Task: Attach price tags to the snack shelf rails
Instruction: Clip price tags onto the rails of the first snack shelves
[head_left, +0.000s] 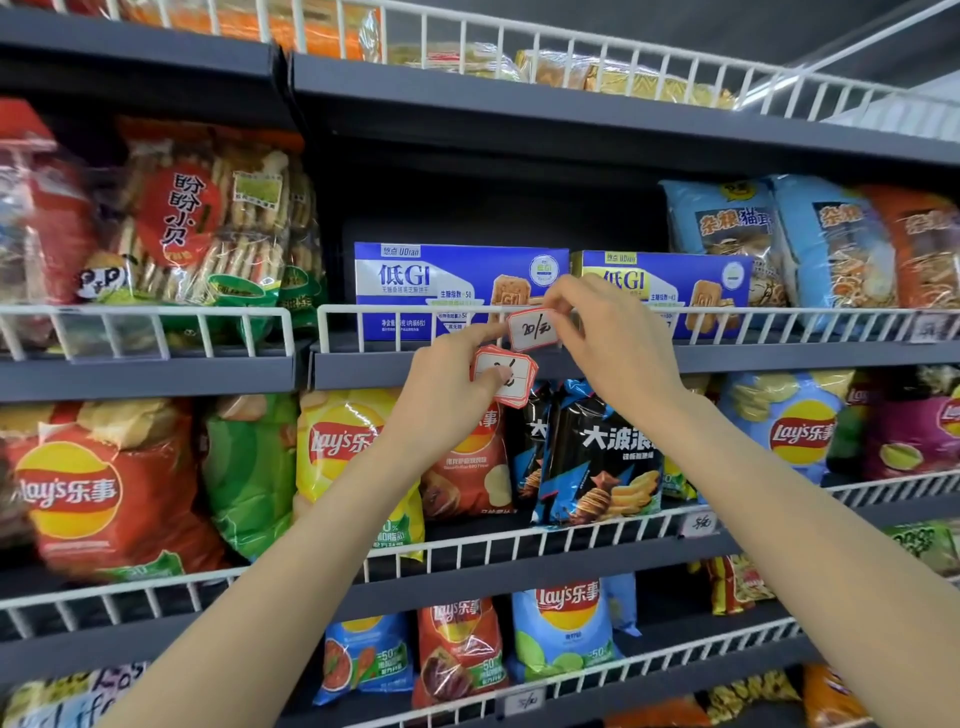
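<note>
The price tag (532, 328), a small white label with a red border and "20" handwritten on it, sits against the white wire rail (363, 310) of the middle shelf, right in front of the blue low-GI biscuit boxes (447, 280). The right hand (608, 332) has its thumb and fingers curled in a pinch at the tag's upper right edge, up where the top wire runs, which looks like an effort to seat it on the rail. The left hand (447, 374) does two jobs at once: its forefinger stretches out to touch the tag's left edge, apparently steadying it, while the thumb and remaining fingers clamp a small stack of spare tags (506, 375) just below, over the grey shelf edge (363, 370). Keeping the stack in that hand would leave the next label ready without reaching away.

I'd judge the tag placed but not yet let go; whether it is properly stuck or clipped, I cannot tell. It lines up with the left biscuit box, so that is probably the product it prices.

Lower rails already carry handwritten tags: one (701, 524) beside the black wavy-crisp bag (597, 452), another (524, 702) on the rail below. A clear tag holder (119, 335) on the rail to the left looks blank.
</note>
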